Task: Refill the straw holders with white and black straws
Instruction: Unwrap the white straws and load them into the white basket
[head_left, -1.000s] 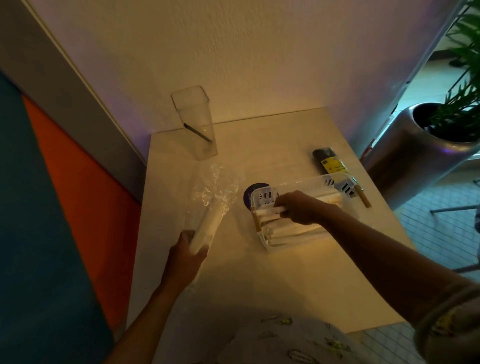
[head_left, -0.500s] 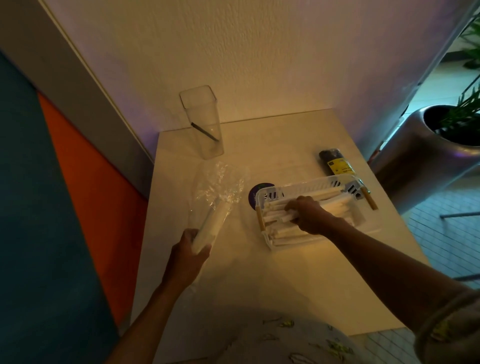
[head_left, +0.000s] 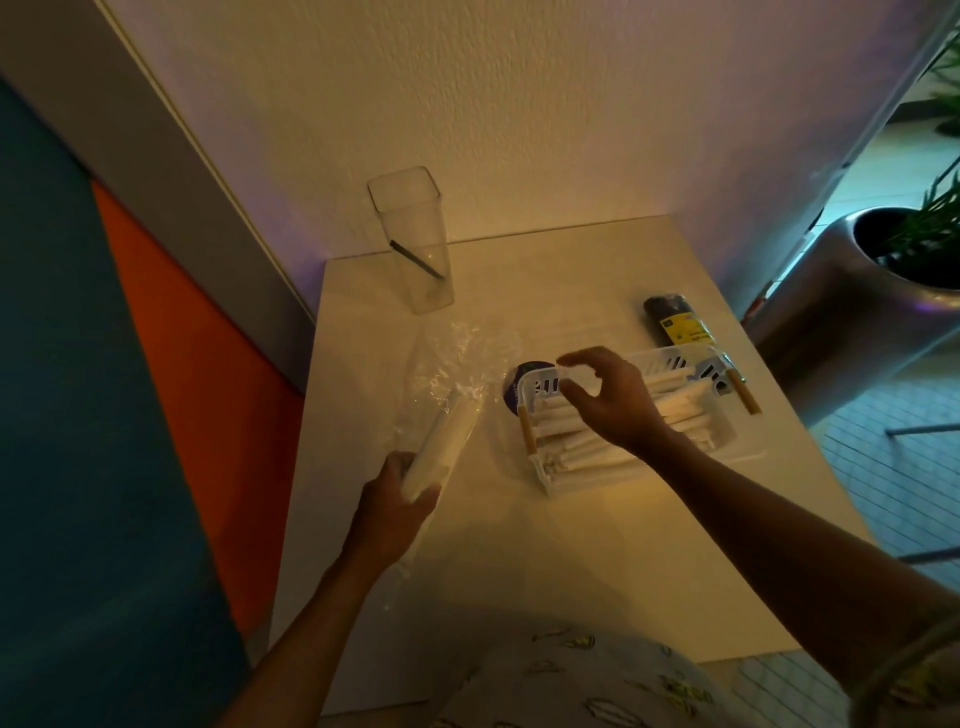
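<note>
Left hand (head_left: 396, 506) low, fingers curled in a grip; right hand (head_left: 608, 397) raised, fingers loosely curved, apart.

Dim warm light w/ purple wall tint, soft blur, wide-angle edge distortion.

Plastics on a smooth matt desk (head_left: 597, 545)

Clear glossy holder (head_left: 413, 244), crinkly shiny wrap (head_left: 452, 358), white slotted plastic basket (head_left: 540, 387) w/ paper-wrapped straws (head_left: 582, 452) — rough textured wall (head_left: 519, 104), brushed-metal planter (head_left: 831, 312).

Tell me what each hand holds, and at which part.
Left hand grips the near end of the clear plastic bag of white straws. Right hand holds nothing.
</note>
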